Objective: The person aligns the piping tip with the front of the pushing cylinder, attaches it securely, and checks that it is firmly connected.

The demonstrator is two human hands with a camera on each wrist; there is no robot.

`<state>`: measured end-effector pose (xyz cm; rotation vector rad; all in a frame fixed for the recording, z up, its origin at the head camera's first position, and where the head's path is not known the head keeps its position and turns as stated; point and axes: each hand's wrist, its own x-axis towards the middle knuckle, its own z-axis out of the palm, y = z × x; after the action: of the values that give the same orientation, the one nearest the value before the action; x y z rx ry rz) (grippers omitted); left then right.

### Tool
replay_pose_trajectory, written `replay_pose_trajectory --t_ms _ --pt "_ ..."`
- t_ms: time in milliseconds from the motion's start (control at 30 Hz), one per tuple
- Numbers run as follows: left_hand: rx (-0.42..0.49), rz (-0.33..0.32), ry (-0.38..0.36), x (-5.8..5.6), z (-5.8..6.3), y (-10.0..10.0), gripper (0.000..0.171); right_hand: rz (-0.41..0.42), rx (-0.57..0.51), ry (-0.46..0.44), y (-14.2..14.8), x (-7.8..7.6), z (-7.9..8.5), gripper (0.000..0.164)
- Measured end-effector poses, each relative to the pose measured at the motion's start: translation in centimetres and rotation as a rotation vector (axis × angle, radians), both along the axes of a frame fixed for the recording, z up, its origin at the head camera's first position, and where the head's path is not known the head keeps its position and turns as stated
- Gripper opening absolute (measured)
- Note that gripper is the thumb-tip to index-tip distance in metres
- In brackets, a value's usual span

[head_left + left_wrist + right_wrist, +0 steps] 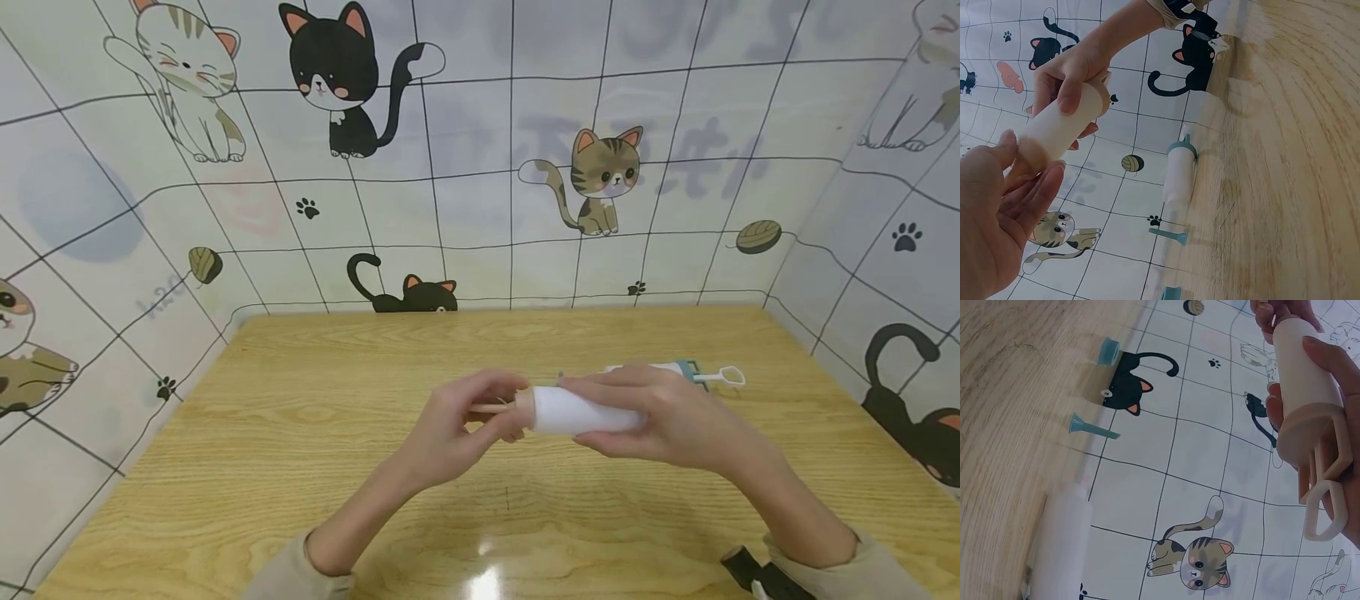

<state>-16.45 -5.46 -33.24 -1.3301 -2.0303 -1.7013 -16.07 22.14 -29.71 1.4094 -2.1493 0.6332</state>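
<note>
White tube (555,410), beige-ended, one: right grip (667,417) wrapped round it, left grip (447,435) pinching its nine-o'clock end; second tube (1179,178), teal-collared, on table (300,400) toward two o'clock, head view.

Wood-grain table (247,433), white gridded wall covering (472,208), cartoon cats (333,62), light glare (483,582)

Plain beige sleeves (855,571), black wrist gear (742,568)

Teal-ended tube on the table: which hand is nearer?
Right. The right hand partly hides the teal-ended tube in the head view; the left hand is farther, left of it.
</note>
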Motion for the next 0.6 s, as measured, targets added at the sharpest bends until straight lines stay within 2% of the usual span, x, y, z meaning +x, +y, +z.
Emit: replay_pose_trajectory --t_ms 100,167,233,333,467,600 --pt "0.026 -0.027 -0.125 0.20 0.09 0.09 0.022 -0.009 0.011 0.018 0.01 0.05 0.03 0.047" --pt "0.032 -0.029 -0.142 0.25 0.12 0.18 0.020 -0.010 0.012 0.030 0.01 0.04 0.00 0.047" --pt "0.032 -0.029 -0.123 0.25 0.10 0.23 0.019 -0.009 0.012 0.035 0.01 0.02 -0.03 0.047" --pt "0.015 -0.015 -0.022 0.19 0.06 0.26 0.021 -0.010 0.013 0.029 0.03 0.03 -0.07 0.047" --pt "-0.010 0.025 0.172 0.09 0.00 0.21 0.026 -0.014 0.014 -0.004 0.13 0.12 -0.10 0.047" --pt "-0.003 0.044 0.279 -0.06 -0.11 0.20 0.031 -0.017 0.017 -0.038 0.19 0.20 -0.07 0.046"
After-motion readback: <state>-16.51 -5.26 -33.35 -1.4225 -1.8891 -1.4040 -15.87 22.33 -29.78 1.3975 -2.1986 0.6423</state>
